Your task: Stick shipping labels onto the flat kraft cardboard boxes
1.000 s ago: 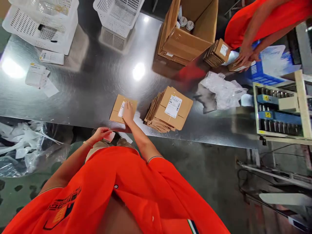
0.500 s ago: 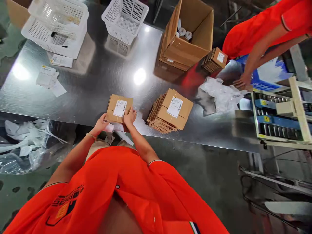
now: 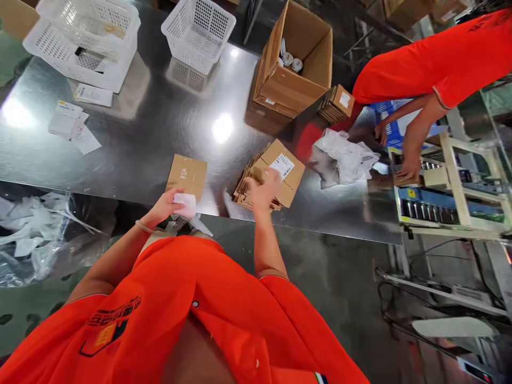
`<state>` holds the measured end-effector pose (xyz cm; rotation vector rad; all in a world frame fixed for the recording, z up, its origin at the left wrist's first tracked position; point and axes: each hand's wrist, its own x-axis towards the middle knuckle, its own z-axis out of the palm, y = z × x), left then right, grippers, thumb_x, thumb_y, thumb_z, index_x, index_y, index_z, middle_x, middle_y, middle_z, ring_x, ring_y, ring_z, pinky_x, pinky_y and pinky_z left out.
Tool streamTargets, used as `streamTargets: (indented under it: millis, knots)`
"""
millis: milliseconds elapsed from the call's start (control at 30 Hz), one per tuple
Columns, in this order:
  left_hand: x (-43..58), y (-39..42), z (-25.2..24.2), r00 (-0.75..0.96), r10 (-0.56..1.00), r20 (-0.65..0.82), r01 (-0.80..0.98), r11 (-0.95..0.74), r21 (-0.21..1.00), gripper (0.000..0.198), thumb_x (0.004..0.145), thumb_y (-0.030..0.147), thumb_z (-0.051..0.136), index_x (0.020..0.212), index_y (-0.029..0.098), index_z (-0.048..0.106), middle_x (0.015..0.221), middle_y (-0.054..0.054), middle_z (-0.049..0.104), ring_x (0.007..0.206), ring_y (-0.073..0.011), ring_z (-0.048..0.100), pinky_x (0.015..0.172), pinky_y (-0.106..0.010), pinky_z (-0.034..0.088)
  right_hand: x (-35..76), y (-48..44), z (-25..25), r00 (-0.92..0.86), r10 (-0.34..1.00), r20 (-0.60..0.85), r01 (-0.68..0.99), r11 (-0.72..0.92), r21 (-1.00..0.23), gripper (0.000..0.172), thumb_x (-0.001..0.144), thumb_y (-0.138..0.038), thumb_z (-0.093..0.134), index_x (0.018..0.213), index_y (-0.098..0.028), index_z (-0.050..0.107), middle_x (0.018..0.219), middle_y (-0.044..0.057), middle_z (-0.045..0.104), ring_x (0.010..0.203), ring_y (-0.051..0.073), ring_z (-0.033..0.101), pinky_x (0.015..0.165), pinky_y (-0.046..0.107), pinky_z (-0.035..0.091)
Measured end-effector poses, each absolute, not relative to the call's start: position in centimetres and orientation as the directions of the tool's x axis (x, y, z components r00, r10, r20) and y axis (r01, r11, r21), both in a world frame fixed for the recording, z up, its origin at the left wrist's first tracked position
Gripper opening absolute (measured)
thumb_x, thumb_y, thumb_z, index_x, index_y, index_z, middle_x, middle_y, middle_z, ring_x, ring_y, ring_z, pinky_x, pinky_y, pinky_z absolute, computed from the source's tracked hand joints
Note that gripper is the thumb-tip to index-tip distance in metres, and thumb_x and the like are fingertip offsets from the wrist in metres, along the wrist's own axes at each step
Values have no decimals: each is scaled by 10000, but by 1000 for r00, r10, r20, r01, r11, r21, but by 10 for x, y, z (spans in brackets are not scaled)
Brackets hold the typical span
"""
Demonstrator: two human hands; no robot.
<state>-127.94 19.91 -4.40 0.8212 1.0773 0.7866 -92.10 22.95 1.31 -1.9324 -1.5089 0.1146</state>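
A flat brown cardboard carton (image 3: pixel 187 176) with small white print lies on the metal table in front of me. Pinched in my left hand (image 3: pixel 163 208), at the carton's near edge, is a white slip of paper (image 3: pixel 185 205). My right hand (image 3: pixel 264 191) is smeared by motion over the left part of a stack of flattened cartons (image 3: pixel 294 184). Whether its fingers hold anything I cannot tell. A white printed label (image 3: pixel 282 166) shows on the stack's top carton, partly covered by that hand.
White plastic baskets (image 3: pixel 200 32) and printed label sheets (image 3: pixel 66 120) are on the table. An open cardboard box (image 3: pixel 294 88) stands behind the stack. Crumpled plastic (image 3: pixel 346 157) lies to the right. A co-worker (image 3: pixel 432 64) reaches toward a rack (image 3: pixel 436 205).
My right hand has moved right, from the carton before me to the stack. The labelled carton no longer lies in front of me; an unlabelled one shows there. My left hand now holds the white slip.
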Motion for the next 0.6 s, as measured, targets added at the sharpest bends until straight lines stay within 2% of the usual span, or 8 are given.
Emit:
streamTargets:
  millis: [67, 133, 200, 267, 333, 433, 500, 600]
  knots:
    - [-1275, 210, -43, 216, 880, -423, -233, 467, 853, 802, 540, 286, 981, 1289, 185, 713, 1003, -54, 788, 888, -231, 733, 814, -343, 589, -994, 213, -16, -10, 1000, -1, 553, 5, -833, 310, 825, -460, 837, 1002, -211, 789, 1000, 81, 770, 985, 255, 702, 863, 383, 592]
    - [-1275, 224, -44, 113, 885, -451, -299, 464, 834, 758, 549, 307, 993, 1236, 183, 698, 965, -44, 776, 852, -219, 724, 819, -355, 592, -1060, 199, -45, -284, 935, -213, 290, -128, -949, 280, 757, -444, 867, 803, -206, 727, 756, -10, 692, 792, 197, 656, 736, 304, 548]
    - [-1278, 235, -45, -14, 865, -502, -352, 466, 812, 684, 627, 396, 988, 1195, 188, 669, 914, -37, 759, 829, -215, 724, 810, -351, 589, -1099, 191, -63, -257, 917, -306, 157, -273, -949, 315, 761, -445, 840, 715, -219, 625, 600, -70, 552, 645, 145, 553, 644, 253, 472]
    - [-1282, 237, -45, -74, 843, -533, -381, 470, 796, 657, 765, 551, 917, 1243, 199, 635, 896, -42, 747, 846, -230, 744, 796, -347, 586, -1113, 195, -70, -106, 934, -341, 73, -335, -939, 294, 781, -432, 815, 789, -243, 591, 565, -103, 485, 586, 127, 487, 604, 235, 425]
    - [-1284, 231, -45, -20, 858, -513, -349, 475, 808, 721, 816, 627, 867, 1343, 206, 614, 922, -49, 749, 885, -248, 765, 794, -348, 590, -1112, 206, -69, -3, 942, -336, 20, -336, -942, 298, 778, -398, 816, 909, -264, 584, 578, -120, 487, 572, 128, 470, 594, 230, 415]
    - [-1283, 217, -46, 129, 890, -438, -190, 456, 870, 802, 627, 496, 1006, 1297, 174, 704, 948, -53, 768, 909, -260, 765, 836, -364, 603, -1107, 224, -64, 12, 949, -314, 6, -314, -949, 291, 760, -359, 813, 900, -267, 575, 572, -124, 473, 564, 125, 453, 598, 230, 404]
    - [-1282, 213, -50, 131, 895, -427, -93, 440, 893, 724, 511, 410, 1042, 1130, 144, 779, 916, -61, 777, 891, -267, 753, 857, -388, 604, -1105, 231, -64, -14, 947, -320, 27, -319, -947, 228, 777, -370, 788, 833, -253, 600, 580, -107, 483, 573, 123, 457, 603, 238, 400]
    - [-1281, 218, -57, 68, 891, -449, -4, 450, 893, 627, 473, 389, 1036, 998, 132, 810, 859, -72, 779, 835, -271, 735, 820, -407, 593, -1105, 231, -68, -29, 946, -324, 94, -320, -943, 172, 766, -362, 795, 781, -238, 676, 614, -81, 540, 603, 128, 492, 631, 257, 420]
